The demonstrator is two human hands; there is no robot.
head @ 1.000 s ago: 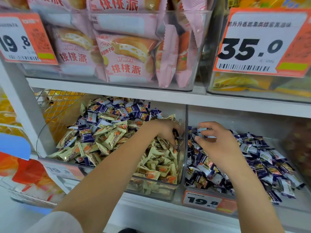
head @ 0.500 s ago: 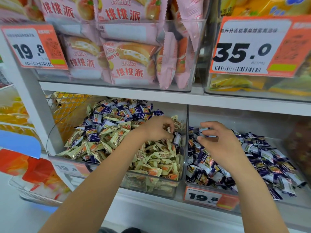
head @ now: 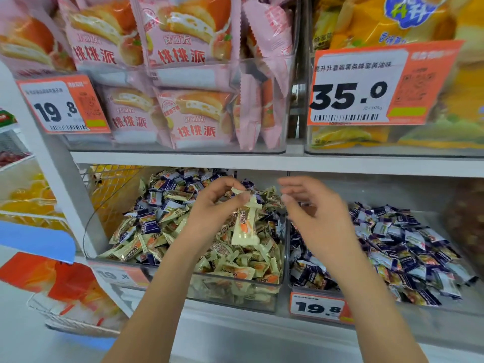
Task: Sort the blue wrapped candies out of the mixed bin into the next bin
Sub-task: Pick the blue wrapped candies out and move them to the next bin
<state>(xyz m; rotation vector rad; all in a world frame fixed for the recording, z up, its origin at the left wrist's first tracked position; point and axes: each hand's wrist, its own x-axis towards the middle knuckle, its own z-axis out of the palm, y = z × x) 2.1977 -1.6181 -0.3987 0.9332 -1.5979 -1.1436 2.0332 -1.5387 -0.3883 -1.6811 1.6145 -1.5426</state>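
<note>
White shop shelf (head: pixel 262 161), pink pie packs (head: pixel 193 111) above, orange price tags (head: pixel 377 85), bright even lighting

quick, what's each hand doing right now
Left hand: closed, pinching a cream wrapped candy above the mixed bin.
Right hand: open, holding nothing, fingers loosely curled.

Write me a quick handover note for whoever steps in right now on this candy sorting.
Left hand: raised over the mixed bin, pinching a cream wrapped candy by its top end, not a blue one.
Right hand: open, empty, raised over the divider side of the next bin.
Done: the next bin holds a pile of blue wrapped candies.
Left: many blue ones remain at the back of the mixed bin. Put the cream candy back, then keep picking blue.
</note>
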